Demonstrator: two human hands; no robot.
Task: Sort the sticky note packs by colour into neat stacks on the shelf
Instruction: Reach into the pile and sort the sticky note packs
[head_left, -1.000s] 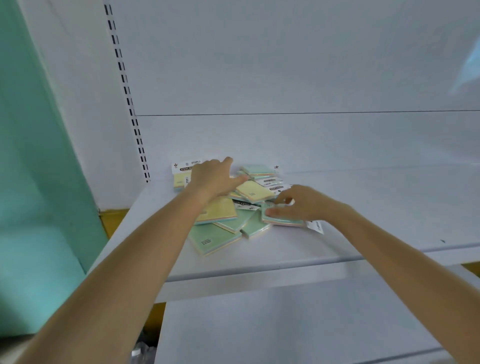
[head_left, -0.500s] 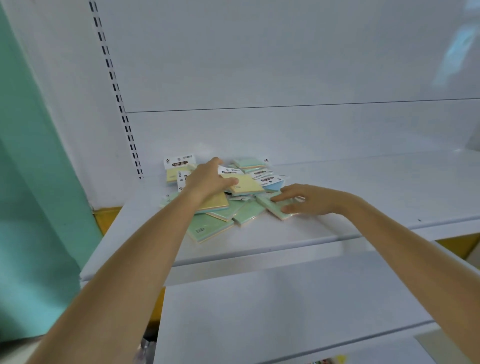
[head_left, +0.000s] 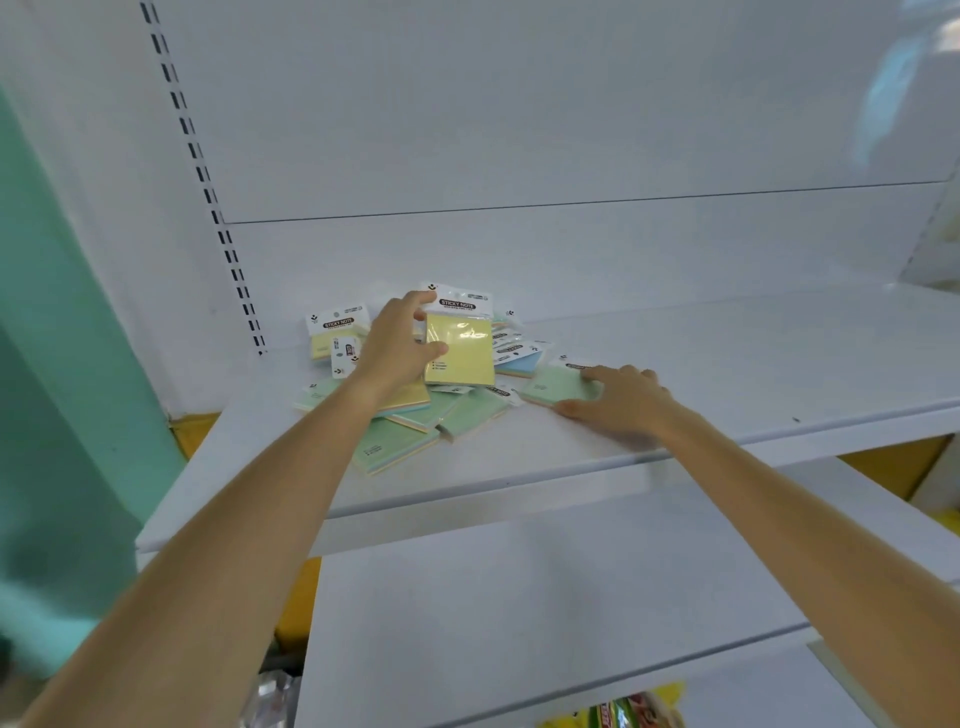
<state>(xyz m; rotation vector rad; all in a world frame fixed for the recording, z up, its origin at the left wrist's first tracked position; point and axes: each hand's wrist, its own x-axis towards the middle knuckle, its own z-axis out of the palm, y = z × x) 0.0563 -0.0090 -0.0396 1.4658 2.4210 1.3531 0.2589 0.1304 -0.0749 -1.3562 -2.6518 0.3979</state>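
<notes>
Centrally, your left hand (head_left: 397, 348) gripped a yellow pack (head_left: 460, 353) upright above the pile (head_left: 457, 413). Your right hand (head_left: 618, 400) lay flat, fingers straight, on a green pack (head_left: 553, 387) right of it.

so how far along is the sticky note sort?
Done: nothing, no colour stacks on the shelf; packs lie in one mixed pile. In hand: left hand holds a yellow pack upright, right hand touches a green pack. Left: every stack.
</notes>
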